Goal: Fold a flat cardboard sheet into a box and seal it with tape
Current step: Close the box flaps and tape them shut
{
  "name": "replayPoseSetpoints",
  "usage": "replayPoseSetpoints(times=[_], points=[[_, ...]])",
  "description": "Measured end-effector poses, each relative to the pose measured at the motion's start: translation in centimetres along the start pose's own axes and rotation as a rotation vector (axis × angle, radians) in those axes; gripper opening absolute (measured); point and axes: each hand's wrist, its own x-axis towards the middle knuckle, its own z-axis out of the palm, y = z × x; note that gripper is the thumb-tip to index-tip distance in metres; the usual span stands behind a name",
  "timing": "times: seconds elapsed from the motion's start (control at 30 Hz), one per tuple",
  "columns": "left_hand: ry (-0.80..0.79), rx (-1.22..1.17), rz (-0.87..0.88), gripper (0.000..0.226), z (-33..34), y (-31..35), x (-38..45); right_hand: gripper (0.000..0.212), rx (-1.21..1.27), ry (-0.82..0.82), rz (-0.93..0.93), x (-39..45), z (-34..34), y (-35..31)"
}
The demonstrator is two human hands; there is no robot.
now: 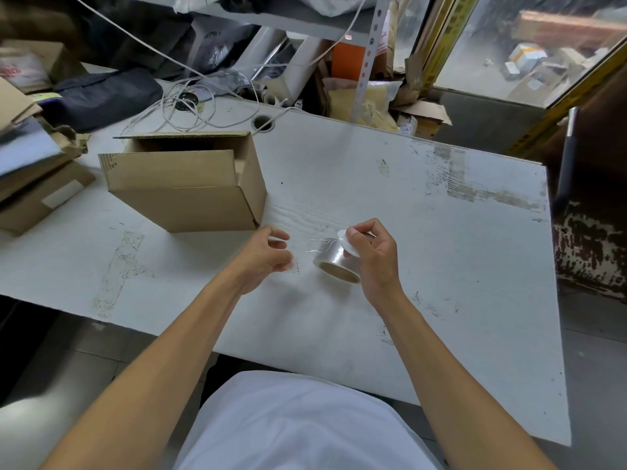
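On a scuffed white bench (441, 232), a roll of clear tape (334, 262) is gripped at centre frame by the right hand (373, 256), the left hand (268, 256) loosely curled and empty beside it, nearer the open cardboard box (190, 184) at upper left.

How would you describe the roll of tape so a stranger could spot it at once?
Start at the white table, then find the right hand near its middle. The tape roll it grips is clear and shiny with a brown core, unlike the brown cardboard box further left.
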Motion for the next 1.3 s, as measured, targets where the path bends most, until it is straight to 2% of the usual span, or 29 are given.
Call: replayPoseSetpoints(times=[0.2, 0.3, 0.37, 0.43, 0.57, 0.7, 0.9, 1.03, 1.1, 1.23, 1.3], points=[[-0.026, 0.062, -0.013, 0.035, 0.2, -0.8, -0.1, 0.009, -0.021, -0.018, -0.007, 0.3, 0.1, 0.0], [-0.139, -0.166, -0.013, 0.038, -0.1, -1.8, -0.3, 0.008, -0.028, -0.024, -0.013, 0.3, 0.2, 0.0], [-0.198, -0.241, -0.014, 0.030, -0.5, -2.3, -0.4, 0.009, -0.021, -0.027, -0.015, 0.3, 0.3, 0.0], [-0.140, -0.140, -0.008, 0.020, -0.8, -2.6, -0.5, 0.009, -0.009, -0.032, -0.012, 0.4, 0.2, -0.1], [0.078, -0.013, 0.059, 0.011, -1.4, -2.6, -0.5, 0.009, 0.001, -0.048, -0.022, 0.4, 0.3, -0.1], [0.060, 0.105, 0.106, 0.020, -1.9, -2.6, -0.4, 0.009, -0.012, -0.048, -0.029, 0.5, 0.5, 0.0], [0.124, 0.125, 0.150, 0.015, -1.4, -2.3, -0.4, 0.008, -0.015, -0.040, -0.025, 0.5, 0.4, 0.1], [0.197, 0.161, 0.175, 0.041, -1.7, -2.0, 0.1, 0.008, -0.009, -0.043, -0.021, 0.5, 0.5, 0.1], [0.192, 0.179, 0.204, 0.038, -1.6, -1.7, 0.2, 0.008, -0.005, -0.047, -0.023, 0.5, 0.5, 0.0], [0.165, 0.202, 0.278, 0.015, -1.2, -1.0, 0.1, 0.008, -0.012, -0.046, -0.035, 0.5, 0.6, 0.1], [0.158, 0.224, 0.300, 0.017, -0.7, -0.8, 0.1, 0.007, -0.013, -0.049, -0.040, 0.5, 0.6, 0.1]])
